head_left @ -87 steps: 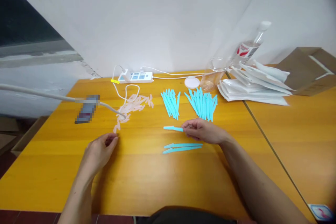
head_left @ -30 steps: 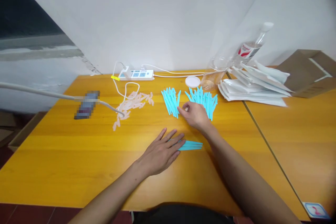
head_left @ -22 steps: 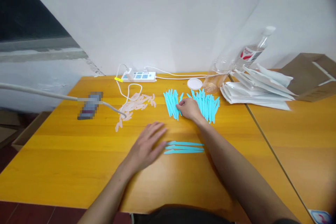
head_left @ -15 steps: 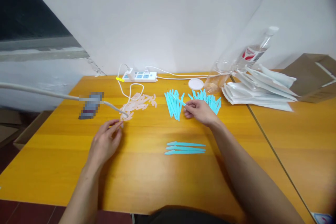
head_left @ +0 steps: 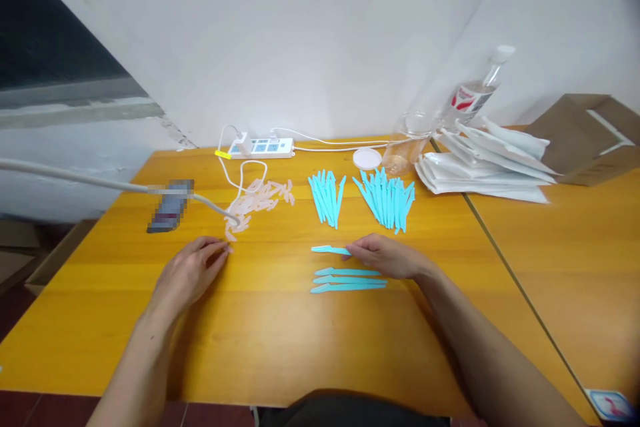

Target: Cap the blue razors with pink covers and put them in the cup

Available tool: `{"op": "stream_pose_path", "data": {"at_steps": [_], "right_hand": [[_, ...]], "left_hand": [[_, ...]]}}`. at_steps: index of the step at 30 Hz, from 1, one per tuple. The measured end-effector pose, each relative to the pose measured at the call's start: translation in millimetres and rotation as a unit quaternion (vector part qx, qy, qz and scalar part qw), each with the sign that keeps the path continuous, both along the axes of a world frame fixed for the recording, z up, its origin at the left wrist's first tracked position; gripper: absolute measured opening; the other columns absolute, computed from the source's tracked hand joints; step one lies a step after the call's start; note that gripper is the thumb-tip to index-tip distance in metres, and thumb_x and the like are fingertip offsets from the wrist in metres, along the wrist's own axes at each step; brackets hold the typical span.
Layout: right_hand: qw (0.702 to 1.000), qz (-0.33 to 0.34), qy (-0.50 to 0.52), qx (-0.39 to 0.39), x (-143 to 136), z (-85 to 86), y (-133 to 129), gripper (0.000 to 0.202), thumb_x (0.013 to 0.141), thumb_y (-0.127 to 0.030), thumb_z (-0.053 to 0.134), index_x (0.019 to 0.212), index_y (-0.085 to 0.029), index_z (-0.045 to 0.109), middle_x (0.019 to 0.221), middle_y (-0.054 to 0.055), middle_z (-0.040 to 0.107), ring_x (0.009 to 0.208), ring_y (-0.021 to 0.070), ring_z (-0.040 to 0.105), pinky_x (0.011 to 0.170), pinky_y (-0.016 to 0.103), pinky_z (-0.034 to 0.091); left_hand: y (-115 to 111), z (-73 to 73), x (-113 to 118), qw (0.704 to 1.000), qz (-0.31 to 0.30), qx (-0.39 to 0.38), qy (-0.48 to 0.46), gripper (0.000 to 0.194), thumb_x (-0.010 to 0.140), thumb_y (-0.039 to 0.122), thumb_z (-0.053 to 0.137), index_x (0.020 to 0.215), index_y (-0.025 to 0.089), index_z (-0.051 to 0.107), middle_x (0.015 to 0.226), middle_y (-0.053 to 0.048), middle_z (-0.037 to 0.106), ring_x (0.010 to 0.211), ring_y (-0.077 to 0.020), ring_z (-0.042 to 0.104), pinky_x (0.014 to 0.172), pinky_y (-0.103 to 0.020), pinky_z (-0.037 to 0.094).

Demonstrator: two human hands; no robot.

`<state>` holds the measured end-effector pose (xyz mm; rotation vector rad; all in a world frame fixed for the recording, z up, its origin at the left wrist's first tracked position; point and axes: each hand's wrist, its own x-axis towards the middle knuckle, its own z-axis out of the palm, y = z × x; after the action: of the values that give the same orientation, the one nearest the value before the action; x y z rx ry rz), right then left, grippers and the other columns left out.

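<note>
Head view: right hand (head_left: pixel 385 255), fingers (head_left: pixel 361 249) pinching blue stick (head_left: pixel 327 249); left hand (head_left: pixel 186 272) curled at pink piece (head_left: pixel 229 249), hold unclear.

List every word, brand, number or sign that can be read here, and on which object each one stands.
No word or number can be read with certainty.
Red-and-white label on the plastic bottle: lettering too blurred.
Power strip: markings too small to read.
Yellow cable tag: no legible print.
Phone-like device: pixelated, unreadable.
Blue-bordered sign at the lower right: pink shape, no readable words.
</note>
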<state>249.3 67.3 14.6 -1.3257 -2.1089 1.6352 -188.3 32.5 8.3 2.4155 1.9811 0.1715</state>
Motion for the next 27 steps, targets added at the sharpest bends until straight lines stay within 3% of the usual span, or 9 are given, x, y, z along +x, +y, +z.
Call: {"op": "stream_pose_path", "data": {"at_steps": [5, 9, 11, 13, 16, 19, 21, 23, 27], "right_hand": [[1.000, -0.007, 0.010, 0.013, 0, -4.7, -2, 0.049, 0.096, -0.054, 0.041, 0.087, -0.017, 0.072, 0.074, -0.001, 0.058, 0.067, 0.0144, 0.048, 0.063, 0.027, 0.038], [1.000, -0.009, 0.018, 0.014, -1, -4.3, -3, 0.048, 0.097, -0.054, 0.040, 0.084, -0.017, 0.069, 0.072, -0.001, 0.056, 0.065, 0.0138, 0.046, 0.062, 0.026, 0.037], [1.000, -0.008, 0.018, 0.010, 0, -4.7, -3, 0.047, 0.097, -0.053, 0.040, 0.085, -0.018, 0.068, 0.071, -0.002, 0.054, 0.064, 0.0134, 0.045, 0.060, 0.026, 0.036], [1.000, -0.011, 0.016, 0.007, 1, -4.9, -3, 0.046, 0.097, -0.053, 0.040, 0.085, -0.018, 0.068, 0.070, -0.002, 0.052, 0.064, 0.0132, 0.044, 0.060, 0.026, 0.035], [1.000, -0.025, 0.008, 0.007, 5, -4.6, -2, 0.046, 0.097, -0.053, 0.041, 0.086, -0.018, 0.068, 0.067, -0.003, 0.047, 0.061, 0.0125, 0.039, 0.058, 0.026, 0.034], [0.999, -0.041, -0.004, 0.013, 10, -4.0, 0, 0.047, 0.096, -0.054, 0.040, 0.085, -0.018, 0.068, 0.063, -0.004, 0.040, 0.059, 0.0119, 0.034, 0.055, 0.026, 0.030], [0.999, -0.046, -0.007, 0.019, 13, -3.9, 1, 0.048, 0.096, -0.054, 0.040, 0.084, -0.018, 0.068, 0.063, -0.004, 0.038, 0.059, 0.0119, 0.032, 0.055, 0.026, 0.028], [0.999, -0.041, -0.008, 0.021, 14, -3.9, 1, 0.048, 0.097, -0.054, 0.040, 0.085, -0.017, 0.068, 0.064, -0.004, 0.037, 0.059, 0.0118, 0.032, 0.055, 0.026, 0.028], [0.999, -0.028, -0.011, 0.027, 14, -5.8, 1, 0.048, 0.097, -0.054, 0.040, 0.084, -0.017, 0.068, 0.065, -0.004, 0.037, 0.060, 0.0117, 0.032, 0.057, 0.026, 0.029]], "left_hand": [[-4, 5.4, 24, 0.998, -0.030, -0.036, -0.041, 0.034, 0.100, 0.046, 0.044, 0.101, 0.023, 0.069, 0.107, -0.007, 0.072, 0.092, -0.0219, 0.070, 0.085, -0.032, 0.054], [-11, 0.2, 70, 0.986, -0.091, -0.029, -0.136, 0.029, 0.103, 0.042, 0.044, 0.110, 0.023, 0.065, 0.114, -0.008, 0.071, 0.098, -0.0218, 0.070, 0.092, -0.034, 0.052], [-11, -1.6, 97, 0.972, -0.095, -0.051, -0.210, 0.029, 0.103, 0.041, 0.044, 0.112, 0.022, 0.064, 0.108, -0.008, 0.073, 0.091, -0.0190, 0.071, 0.086, -0.031, 0.054], [-6, -2.5, 122, 0.945, -0.070, -0.105, -0.303, 0.030, 0.104, 0.044, 0.043, 0.106, 0.021, 0.062, 0.089, -0.004, 0.073, 0.072, -0.0144, 0.068, 0.071, -0.026, 0.053], [7, -5.1, 148, 0.873, -0.023, -0.197, -0.446, 0.036, 0.101, 0.051, 0.046, 0.096, 0.019, 0.060, 0.071, 0.000, 0.065, 0.053, -0.0101, 0.057, 0.053, -0.022, 0.046], [19, -11.4, 162, 0.802, 0.001, -0.231, -0.551, 0.038, 0.093, 0.053, 0.062, 0.103, 0.016, 0.065, 0.080, -0.003, 0.072, 0.058, -0.0108, 0.061, 0.059, -0.024, 0.051], [20, -16.1, 168, 0.779, 0.014, -0.224, -0.586, 0.041, 0.088, 0.051, 0.069, 0.107, 0.015, 0.070, 0.093, -0.008, 0.076, 0.068, -0.0133, 0.066, 0.068, -0.028, 0.056], [17, -19.2, 173, 0.777, 0.021, -0.209, -0.594, 0.039, 0.088, 0.048, 0.070, 0.107, 0.014, 0.074, 0.099, -0.011, 0.077, 0.075, -0.0151, 0.069, 0.073, -0.030, 0.058], [9, -20.0, 178, 0.806, 0.002, -0.166, -0.568, 0.032, 0.090, 0.042, 0.069, 0.105, 0.016, 0.078, 0.098, -0.009, 0.076, 0.074, -0.0142, 0.068, 0.071, -0.027, 0.057]]}}
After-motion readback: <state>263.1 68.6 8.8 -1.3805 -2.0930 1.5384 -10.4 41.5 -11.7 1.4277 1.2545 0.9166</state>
